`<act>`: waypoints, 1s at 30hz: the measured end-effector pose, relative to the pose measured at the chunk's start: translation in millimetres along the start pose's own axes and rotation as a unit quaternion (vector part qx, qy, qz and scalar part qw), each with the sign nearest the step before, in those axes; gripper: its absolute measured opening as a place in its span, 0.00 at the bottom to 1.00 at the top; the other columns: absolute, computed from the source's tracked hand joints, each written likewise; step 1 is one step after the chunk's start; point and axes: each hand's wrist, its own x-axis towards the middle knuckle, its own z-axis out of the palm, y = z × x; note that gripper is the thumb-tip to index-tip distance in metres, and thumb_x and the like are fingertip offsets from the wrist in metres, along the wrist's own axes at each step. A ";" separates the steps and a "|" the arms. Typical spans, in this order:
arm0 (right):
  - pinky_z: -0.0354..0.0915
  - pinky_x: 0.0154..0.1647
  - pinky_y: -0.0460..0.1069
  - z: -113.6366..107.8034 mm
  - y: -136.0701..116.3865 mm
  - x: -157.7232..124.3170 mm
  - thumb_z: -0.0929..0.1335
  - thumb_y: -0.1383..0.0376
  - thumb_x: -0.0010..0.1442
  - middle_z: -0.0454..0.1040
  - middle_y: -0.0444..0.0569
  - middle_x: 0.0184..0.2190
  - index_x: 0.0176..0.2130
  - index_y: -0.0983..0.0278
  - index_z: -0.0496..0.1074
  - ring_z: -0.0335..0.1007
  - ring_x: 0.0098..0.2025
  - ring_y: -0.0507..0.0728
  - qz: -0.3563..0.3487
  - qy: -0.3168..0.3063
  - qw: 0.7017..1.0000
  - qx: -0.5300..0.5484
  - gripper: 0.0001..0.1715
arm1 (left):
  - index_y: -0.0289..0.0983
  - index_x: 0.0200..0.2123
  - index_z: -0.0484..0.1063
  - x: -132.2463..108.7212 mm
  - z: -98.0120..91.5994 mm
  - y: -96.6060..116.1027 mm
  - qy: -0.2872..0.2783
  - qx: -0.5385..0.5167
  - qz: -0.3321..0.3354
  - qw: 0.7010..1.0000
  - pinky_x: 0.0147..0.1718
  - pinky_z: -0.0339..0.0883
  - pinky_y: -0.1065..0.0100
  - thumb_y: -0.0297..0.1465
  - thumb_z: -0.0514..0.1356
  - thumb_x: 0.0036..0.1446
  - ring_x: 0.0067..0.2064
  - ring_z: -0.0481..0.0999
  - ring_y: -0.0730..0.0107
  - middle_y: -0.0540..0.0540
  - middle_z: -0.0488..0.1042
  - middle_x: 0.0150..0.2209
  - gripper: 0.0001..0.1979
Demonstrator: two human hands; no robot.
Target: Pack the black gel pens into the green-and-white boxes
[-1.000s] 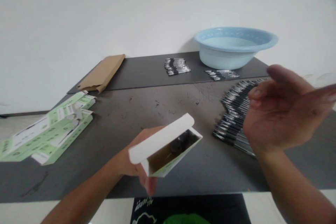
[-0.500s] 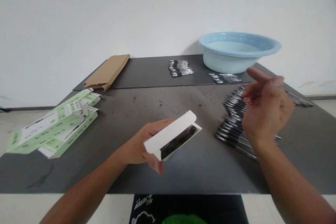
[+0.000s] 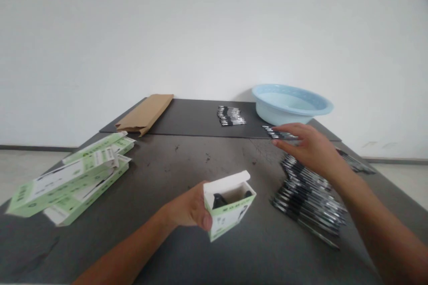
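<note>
My left hand (image 3: 194,207) is wrapped around a small white-and-green carton (image 3: 229,216) near the middle of the table. The carton's white top flap stands up, and dark items (image 3: 220,200) show inside it. My right hand (image 3: 302,144) reaches forward with thumb and fingers apart, around a small group of silver-and-black pens (image 3: 270,132) in front of the basin. The hand partly hides these pens, and whether it touches them I cannot tell. Below that wrist lies a larger pile of pens (image 3: 307,198).
A light blue basin (image 3: 284,113) stands at the back right. Another row of pens (image 3: 230,116) lies at the back middle. Green-and-white cartons (image 3: 76,178) are stacked at left, with a brown paper bag (image 3: 147,113) behind them. More pens (image 3: 356,162) lie at the far right.
My right hand has moved forward and left, from above the big pile to the small pen group. The left hand has tipped the carton, so its printed side now shows. The view has tilted up.
</note>
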 end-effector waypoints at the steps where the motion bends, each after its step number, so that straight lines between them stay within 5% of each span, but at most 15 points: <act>1: 0.77 0.53 0.61 -0.1 -1.8 13.3 0.72 0.50 0.71 0.86 0.53 0.55 0.58 0.55 0.85 0.83 0.54 0.67 -0.027 -0.066 0.997 -0.035 0.22 | 0.39 0.65 0.79 -0.4 -1.1 -3.0 0.000 -0.029 -0.002 1.000 0.51 0.75 0.57 0.53 0.85 0.37 0.56 0.84 0.46 0.35 0.84 0.57 0.52; 4: 0.76 0.58 0.60 13.5 -2.4 52.8 0.73 0.57 0.69 0.88 0.49 0.53 0.52 0.54 0.88 0.85 0.53 0.66 -0.062 -0.176 0.978 -0.089 0.16 | 0.38 0.62 0.82 0.3 -3.2 -10.3 -0.010 -0.105 -0.010 0.994 0.55 0.75 0.54 0.45 0.88 0.31 0.59 0.83 0.43 0.36 0.85 0.55 0.52; 8: 0.78 0.53 0.57 39.0 20.4 85.3 0.78 0.61 0.63 0.89 0.48 0.44 0.45 0.56 0.89 0.86 0.48 0.65 -0.039 -0.257 0.955 -0.140 0.09 | 0.37 0.59 0.84 5.2 -3.2 -14.2 -0.005 -0.141 -0.014 0.990 0.58 0.74 0.56 0.39 0.89 0.29 0.56 0.84 0.49 0.37 0.87 0.53 0.48; 13: 0.79 0.55 0.60 36.9 65.0 84.6 0.74 0.51 0.73 0.86 0.51 0.47 0.52 0.62 0.82 0.84 0.47 0.59 0.013 -0.311 0.934 -0.177 0.18 | 0.39 0.57 0.85 11.3 1.8 -5.7 0.008 -0.165 0.016 0.986 0.52 0.74 0.59 0.47 0.87 0.34 0.51 0.84 0.53 0.36 0.86 0.53 0.46; 22: 0.77 0.46 0.58 -32.6 109.4 30.8 0.78 0.59 0.60 0.89 0.53 0.39 0.44 0.59 0.90 0.86 0.41 0.66 0.126 -0.272 0.938 -0.174 0.13 | 0.45 0.62 0.82 11.8 3.8 2.9 -0.021 -0.132 0.048 0.990 0.57 0.73 0.57 0.54 0.82 0.47 0.56 0.84 0.52 0.38 0.85 0.58 0.41; 26: 0.76 0.42 0.58 -58.5 90.1 -19.4 0.78 0.49 0.62 0.89 0.52 0.40 0.44 0.55 0.90 0.85 0.40 0.66 0.153 -0.296 0.935 -0.118 0.17 | 0.47 0.64 0.80 6.4 -3.9 -2.4 0.011 -0.124 0.040 0.991 0.59 0.76 0.53 0.53 0.83 0.45 0.61 0.83 0.47 0.39 0.84 0.61 0.44; 30: 0.75 0.37 0.53 -65.1 42.5 -83.6 0.77 0.43 0.63 0.88 0.46 0.40 0.42 0.50 0.89 0.84 0.40 0.60 0.133 -0.356 0.924 -0.039 0.17 | 0.46 0.68 0.77 -0.8 -15.3 -9.5 0.031 -0.100 0.044 0.994 0.63 0.77 0.47 0.57 0.81 0.44 0.66 0.80 0.41 0.35 0.81 0.64 0.50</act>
